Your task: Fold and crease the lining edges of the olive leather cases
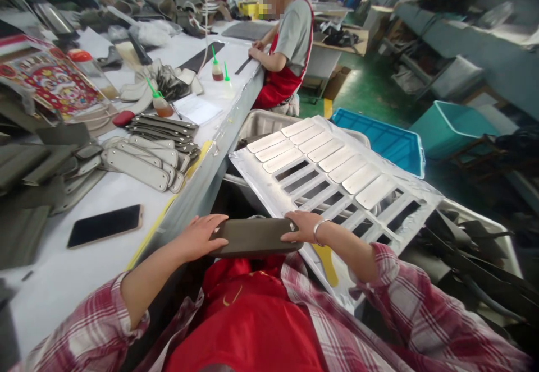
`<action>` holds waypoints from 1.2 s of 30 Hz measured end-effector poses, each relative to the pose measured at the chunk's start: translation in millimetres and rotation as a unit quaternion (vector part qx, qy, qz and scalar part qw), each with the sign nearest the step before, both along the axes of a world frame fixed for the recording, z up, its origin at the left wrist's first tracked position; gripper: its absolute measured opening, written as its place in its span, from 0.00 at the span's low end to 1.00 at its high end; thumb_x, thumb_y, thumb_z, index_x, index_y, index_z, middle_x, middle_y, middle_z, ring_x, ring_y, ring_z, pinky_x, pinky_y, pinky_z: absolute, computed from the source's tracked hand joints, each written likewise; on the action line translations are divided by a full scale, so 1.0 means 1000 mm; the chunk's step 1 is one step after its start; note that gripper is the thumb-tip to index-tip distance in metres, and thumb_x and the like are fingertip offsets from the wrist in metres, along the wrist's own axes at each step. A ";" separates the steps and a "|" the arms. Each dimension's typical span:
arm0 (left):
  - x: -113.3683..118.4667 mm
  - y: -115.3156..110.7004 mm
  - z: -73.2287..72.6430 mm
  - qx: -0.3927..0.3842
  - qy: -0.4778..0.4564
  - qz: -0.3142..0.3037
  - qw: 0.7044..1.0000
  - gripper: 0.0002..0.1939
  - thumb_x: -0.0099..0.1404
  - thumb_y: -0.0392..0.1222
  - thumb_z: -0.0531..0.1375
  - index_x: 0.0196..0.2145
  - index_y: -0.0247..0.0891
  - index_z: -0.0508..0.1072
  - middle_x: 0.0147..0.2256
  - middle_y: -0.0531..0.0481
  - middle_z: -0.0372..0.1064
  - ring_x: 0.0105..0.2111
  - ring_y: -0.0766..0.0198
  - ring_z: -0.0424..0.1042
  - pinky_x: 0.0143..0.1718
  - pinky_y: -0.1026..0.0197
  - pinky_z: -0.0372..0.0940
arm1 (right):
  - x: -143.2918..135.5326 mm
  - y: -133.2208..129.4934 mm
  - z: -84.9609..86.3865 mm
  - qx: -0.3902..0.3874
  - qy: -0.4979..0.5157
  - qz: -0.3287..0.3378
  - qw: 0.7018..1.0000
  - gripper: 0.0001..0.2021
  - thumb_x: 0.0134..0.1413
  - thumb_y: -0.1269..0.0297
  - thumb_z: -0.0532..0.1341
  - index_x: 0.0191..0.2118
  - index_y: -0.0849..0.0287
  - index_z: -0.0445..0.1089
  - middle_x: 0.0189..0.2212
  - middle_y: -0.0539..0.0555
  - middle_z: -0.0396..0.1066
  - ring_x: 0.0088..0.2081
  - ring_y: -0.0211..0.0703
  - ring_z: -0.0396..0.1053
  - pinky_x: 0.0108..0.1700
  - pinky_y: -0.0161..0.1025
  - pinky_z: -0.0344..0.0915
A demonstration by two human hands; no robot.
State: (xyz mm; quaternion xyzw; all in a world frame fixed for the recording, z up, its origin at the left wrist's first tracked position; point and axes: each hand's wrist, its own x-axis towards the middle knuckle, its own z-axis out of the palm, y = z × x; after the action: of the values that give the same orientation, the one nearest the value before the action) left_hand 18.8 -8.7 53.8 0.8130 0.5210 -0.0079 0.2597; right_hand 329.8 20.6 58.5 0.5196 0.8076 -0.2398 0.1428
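Observation:
Between my two hands, above my lap, is a long grey-brown strap piece [255, 236] with rounded ends. My left hand [206, 236] grips its left end, thumb in front and fingers behind. At the other end my right hand [302, 229], with a bracelet at the wrist, pinches it the same way. Just beyond my right hand lies a white slotted board [290, 189], tilted, with pale rounded strips [330, 150] in rows on it. On the table to the left are a pile of pale strap pieces [137, 164] and a stack of dark ones [162, 128].
A phone [105, 226] lies on the white table [71, 279] at left. Glue bottles [161, 104] stand farther back. A co-worker in a red apron [290, 52] sits at the table's far edge. Blue bin [379, 136] and crate of dark scraps [475, 248] are at right.

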 end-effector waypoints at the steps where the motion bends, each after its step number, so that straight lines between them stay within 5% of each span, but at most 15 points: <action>1: -0.004 -0.001 0.001 -0.011 -0.011 0.012 1.000 0.30 0.57 0.51 0.55 0.56 0.40 0.56 0.56 0.43 0.57 0.54 0.53 0.58 0.55 0.49 0.50 | 0.005 -0.001 0.000 0.000 0.001 -0.006 1.000 0.31 0.42 0.43 0.59 0.49 0.59 0.64 0.44 0.60 0.68 0.43 0.52 0.67 0.42 0.43 0.63; 5: -0.007 -0.007 0.000 -0.043 -0.076 0.081 0.993 0.29 0.56 0.49 0.55 0.54 0.37 0.59 0.54 0.42 0.60 0.51 0.54 0.62 0.52 0.54 0.55 | -0.005 0.003 0.000 -0.004 0.008 0.011 1.000 0.27 0.43 0.44 0.58 0.47 0.56 0.66 0.42 0.58 0.70 0.43 0.52 0.68 0.41 0.42 0.63; 13: -0.013 -0.006 -0.016 -0.083 -0.219 0.164 0.958 0.20 0.55 0.50 0.56 0.44 0.39 0.66 0.39 0.49 0.69 0.38 0.58 0.68 0.40 0.59 0.62 | -0.118 0.023 0.010 -0.076 0.069 0.077 0.992 0.26 0.50 0.43 0.52 0.47 0.56 0.68 0.43 0.58 0.71 0.43 0.51 0.68 0.40 0.40 0.63; 17: -0.011 -0.007 -0.016 -0.102 -0.237 0.179 0.950 0.22 0.54 0.52 0.57 0.44 0.37 0.66 0.37 0.48 0.69 0.35 0.58 0.68 0.35 0.60 0.63 | -0.141 0.021 0.020 -0.079 0.085 0.091 0.989 0.25 0.52 0.44 0.51 0.46 0.58 0.70 0.42 0.59 0.71 0.41 0.50 0.69 0.38 0.39 0.64; 20: -0.004 -0.011 -0.017 -0.108 -0.247 0.170 0.948 0.22 0.56 0.53 0.55 0.44 0.36 0.67 0.37 0.47 0.70 0.37 0.57 0.69 0.36 0.59 0.64 | -0.123 0.016 0.021 -0.089 0.089 0.081 0.989 0.24 0.52 0.45 0.52 0.46 0.56 0.70 0.42 0.56 0.71 0.40 0.48 0.70 0.37 0.38 0.64; 29: 0.000 -0.018 -0.029 -0.108 -0.257 0.209 0.937 0.25 0.55 0.53 0.56 0.46 0.37 0.66 0.33 0.49 0.70 0.31 0.60 0.69 0.31 0.60 0.64 | -0.005 0.010 0.009 -0.094 0.015 -0.002 0.995 0.27 0.50 0.49 0.56 0.53 0.59 0.64 0.47 0.58 0.68 0.44 0.50 0.68 0.42 0.41 0.64; 36: 0.001 -0.021 -0.027 -0.090 -0.245 0.226 0.939 0.27 0.54 0.53 0.56 0.49 0.39 0.64 0.38 0.47 0.69 0.36 0.57 0.70 0.35 0.58 0.65 | -0.001 0.004 0.004 -0.063 0.001 -0.008 0.998 0.45 0.34 0.50 0.66 0.60 0.61 0.52 0.56 0.63 0.57 0.53 0.57 0.59 0.52 0.46 0.60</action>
State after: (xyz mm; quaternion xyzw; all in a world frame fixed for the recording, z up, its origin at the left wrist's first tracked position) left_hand 20.2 -29.8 27.0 0.6242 0.6084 0.2034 0.4459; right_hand 329.0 24.7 62.8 0.5155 0.7871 -0.2916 0.1726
